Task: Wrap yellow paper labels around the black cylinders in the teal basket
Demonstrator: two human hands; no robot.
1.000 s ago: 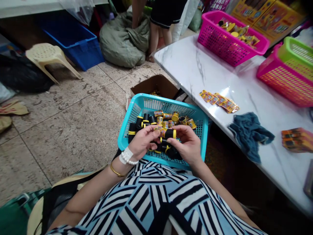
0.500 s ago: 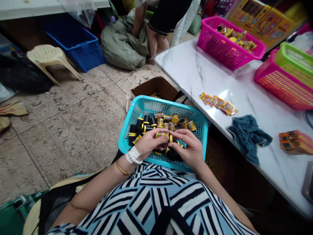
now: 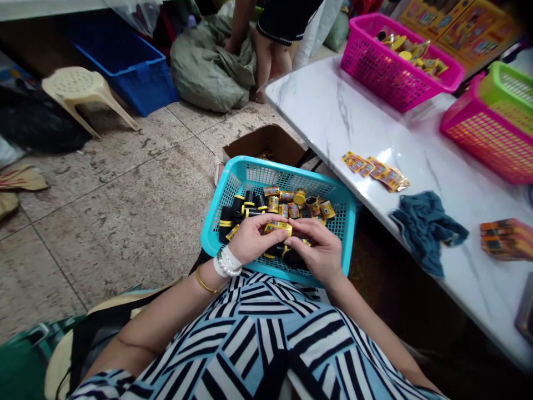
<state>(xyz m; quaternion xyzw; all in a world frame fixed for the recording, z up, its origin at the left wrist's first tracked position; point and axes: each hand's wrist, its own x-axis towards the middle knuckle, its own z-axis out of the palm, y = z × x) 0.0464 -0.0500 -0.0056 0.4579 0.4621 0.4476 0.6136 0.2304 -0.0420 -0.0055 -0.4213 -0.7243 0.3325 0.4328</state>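
Note:
Over the turquoise basket [image 3: 208, 230], a small canister with a yellow printed label [image 3: 278, 227] lies sideways between my two hands. My left hand [image 3: 256, 240] grips its left part, thumb along the near side. Fingertips of my right hand [image 3: 318, 249] close around its right end, hiding that end. Behind my hands, the basket holds several black canisters with yellow rims [image 3: 250, 203] on the left and several yellow labelled canisters [image 3: 292, 210] towards the right. More black pieces [image 3: 291, 256] lie partly hidden below my fingers.
A white marbled table [image 3: 325, 105] on the right bears a row of yellow packets [image 3: 377, 169], a blue cloth [image 3: 431, 228] and pink baskets [image 3: 400, 78]. A cardboard box [image 3: 258, 141] stands beyond my basket. Further back, another person's legs [image 3: 275, 55] are beside a grey-green sack [image 3: 212, 66].
The view has shifted slightly. A yellow rim and dark end at the canister's right side, visible earlier, are now covered by my right fingers. Both hands stay over the basket.

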